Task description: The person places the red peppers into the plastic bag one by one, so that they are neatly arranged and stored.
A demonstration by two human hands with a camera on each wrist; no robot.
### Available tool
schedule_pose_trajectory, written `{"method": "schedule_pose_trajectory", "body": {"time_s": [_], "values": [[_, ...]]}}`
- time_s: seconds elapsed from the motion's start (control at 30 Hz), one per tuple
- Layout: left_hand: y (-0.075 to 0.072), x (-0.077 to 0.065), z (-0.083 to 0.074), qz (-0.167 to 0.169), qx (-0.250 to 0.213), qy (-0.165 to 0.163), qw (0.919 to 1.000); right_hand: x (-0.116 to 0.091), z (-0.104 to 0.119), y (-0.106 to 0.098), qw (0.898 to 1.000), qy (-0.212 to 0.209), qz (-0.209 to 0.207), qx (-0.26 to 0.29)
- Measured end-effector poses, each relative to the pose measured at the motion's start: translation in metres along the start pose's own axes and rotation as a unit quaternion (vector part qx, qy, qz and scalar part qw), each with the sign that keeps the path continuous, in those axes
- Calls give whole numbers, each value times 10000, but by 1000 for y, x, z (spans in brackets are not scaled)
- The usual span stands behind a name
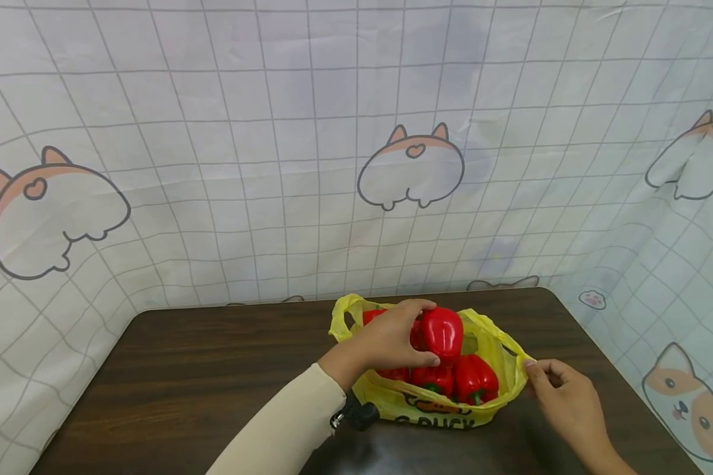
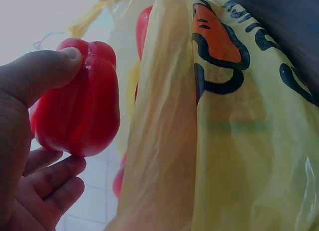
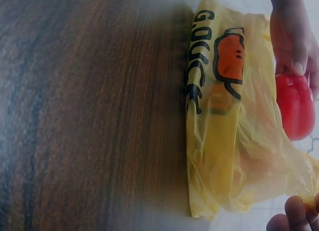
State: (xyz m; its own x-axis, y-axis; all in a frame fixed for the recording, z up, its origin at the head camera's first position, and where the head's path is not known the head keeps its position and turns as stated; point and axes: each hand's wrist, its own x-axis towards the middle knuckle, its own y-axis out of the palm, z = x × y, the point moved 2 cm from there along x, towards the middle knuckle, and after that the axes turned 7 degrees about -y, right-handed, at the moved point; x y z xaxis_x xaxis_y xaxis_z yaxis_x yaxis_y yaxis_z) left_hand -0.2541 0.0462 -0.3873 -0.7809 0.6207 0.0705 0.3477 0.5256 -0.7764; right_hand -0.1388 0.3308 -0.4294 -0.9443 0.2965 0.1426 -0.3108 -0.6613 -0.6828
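Note:
My left hand grips a red bell pepper over the mouth of a yellow plastic bag. In the left wrist view the thumb lies across that bell pepper and the fingertips are at its far side. Several more red bell peppers lie inside the bag, partly hidden by its wall and my left hand. At the bag's right side my right hand pinches the handle between thumb and fingers, holding it outward. The right wrist view shows the bag's printed side standing on the table.
The dark wooden table extends left of the bag. Behind it hangs a white grid-patterned cloth with cartoon dogs, which also runs along the right side. A dark device is strapped at my left wrist, close to the bag's front.

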Motion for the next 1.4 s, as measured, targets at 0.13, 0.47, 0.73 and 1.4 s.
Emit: {"method": "schedule_pose_trajectory", "body": {"time_s": [0.13, 0.47, 0.73, 1.4], "values": [[4, 4, -2, 29, 12, -87, 10000, 1, -1, 0, 10000, -26, 4, -11], [13, 15, -3, 133, 261, -201, 9994, -1, 0, 1, 9999, -87, -28, 97], [17, 22, -2, 91, 259, -325, 9991, -1, 0, 1, 9999, -83, -21, 148], [30, 38, -1, -104, 303, -540, 9980, 0, 0, -1, 10000, -37, 64, 63]]}}
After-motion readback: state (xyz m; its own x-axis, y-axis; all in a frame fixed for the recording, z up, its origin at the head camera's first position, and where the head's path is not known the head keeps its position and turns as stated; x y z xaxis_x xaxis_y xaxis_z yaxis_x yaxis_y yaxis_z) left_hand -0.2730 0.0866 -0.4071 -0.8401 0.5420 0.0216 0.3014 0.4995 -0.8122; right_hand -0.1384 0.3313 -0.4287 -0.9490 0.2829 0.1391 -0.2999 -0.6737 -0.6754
